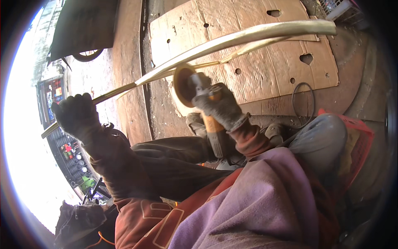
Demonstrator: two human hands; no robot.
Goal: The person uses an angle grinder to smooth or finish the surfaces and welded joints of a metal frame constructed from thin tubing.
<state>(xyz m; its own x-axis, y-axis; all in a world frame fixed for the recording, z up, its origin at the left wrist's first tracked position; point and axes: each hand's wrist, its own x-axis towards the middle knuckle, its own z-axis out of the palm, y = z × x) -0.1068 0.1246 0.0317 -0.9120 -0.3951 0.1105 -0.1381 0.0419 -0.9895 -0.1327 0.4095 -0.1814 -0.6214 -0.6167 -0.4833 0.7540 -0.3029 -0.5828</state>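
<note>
My left hand [78, 116], in a dark glove, is closed around the thin left end of a long gold-coloured metal tube [232, 40]. From there the tube slants up to the right and curves across the view. A thinner bar [253, 49] runs beneath it. In my right hand [224, 108], in a dirty grey glove, is an angle grinder [214, 133] with an orange and grey body. Its round disc [180, 87] faces the tube and overlaps the thinner bar in view. Whether the disc touches the metal or spins, I cannot tell.
A flattened cardboard sheet [273, 74] with torn holes covers the ground ahead. A dark cable loop [314, 99] lies at its right edge. A red plastic crate [360, 124] stands beside my right knee, a white crate [335, 8] at the far right. Stocked shelves [68, 153] appear at left.
</note>
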